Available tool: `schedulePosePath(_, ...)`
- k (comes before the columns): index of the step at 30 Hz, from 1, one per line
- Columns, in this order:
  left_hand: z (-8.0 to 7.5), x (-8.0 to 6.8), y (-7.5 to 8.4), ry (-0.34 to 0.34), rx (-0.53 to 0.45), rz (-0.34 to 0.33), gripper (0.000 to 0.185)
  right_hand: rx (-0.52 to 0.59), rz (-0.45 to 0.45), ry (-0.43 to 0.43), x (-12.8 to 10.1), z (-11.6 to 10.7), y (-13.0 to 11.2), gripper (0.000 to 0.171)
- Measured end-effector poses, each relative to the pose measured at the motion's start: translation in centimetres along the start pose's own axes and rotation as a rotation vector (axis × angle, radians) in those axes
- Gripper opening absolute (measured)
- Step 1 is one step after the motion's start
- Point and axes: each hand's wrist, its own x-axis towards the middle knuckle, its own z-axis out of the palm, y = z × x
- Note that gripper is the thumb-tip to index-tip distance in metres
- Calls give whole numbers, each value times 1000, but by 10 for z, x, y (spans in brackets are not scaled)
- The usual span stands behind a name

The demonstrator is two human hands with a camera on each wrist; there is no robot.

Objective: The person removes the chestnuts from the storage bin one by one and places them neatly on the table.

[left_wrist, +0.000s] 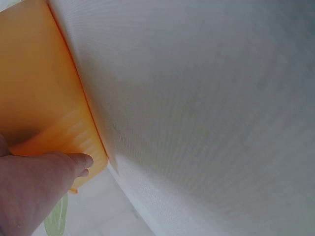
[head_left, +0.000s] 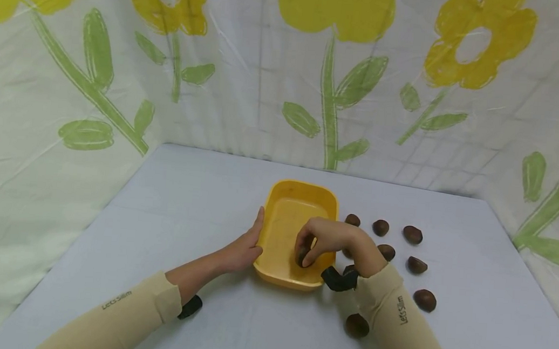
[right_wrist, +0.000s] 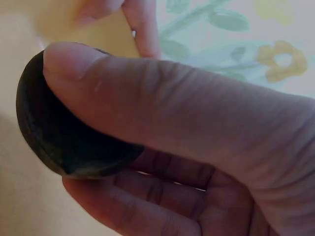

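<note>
A yellow plastic tub (head_left: 287,196) sits in the middle of the white table. My right hand (head_left: 320,242) reaches down into it and pinches a dark brown chestnut (head_left: 302,257) between thumb and fingers, low over the tub's floor. Seen close in the right wrist view, the chestnut (right_wrist: 59,132) lies under my thumb (right_wrist: 162,93). My left hand (head_left: 247,248) rests flat against the tub's left outer wall with straight fingers. The left wrist view shows those fingertips (left_wrist: 78,162) touching the orange-yellow tub wall (left_wrist: 39,88).
Several loose chestnuts lie on the table to the tub's right, such as one (head_left: 412,234) at the back and one (head_left: 424,300) nearer me. Another chestnut (head_left: 357,325) lies by my right forearm. A flower-print sheet (head_left: 286,77) walls in the table on three sides.
</note>
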Motion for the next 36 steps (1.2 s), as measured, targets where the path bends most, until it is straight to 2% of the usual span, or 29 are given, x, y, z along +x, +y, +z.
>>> schedulePosePath(8,0,2,0,-1,4,-26,85,39,-25,77,-12,-3,2,19)
schedulePosePath(17,-1,3,-2,0,8,-38,85,50,-30,226,-35,-3,12,27)
schedulePosePath(26,-1,5,-5,1,-8,-43,86,136,31,320,-61,-2,21,34)
schedulePosePath(31,2,4,-5,-3,-36,-39,87,119,51,404,-81,1,30,38)
schedulePosePath(36,3,4,-3,-5,-36,-38,86,97,92,507,-113,6,37,37)
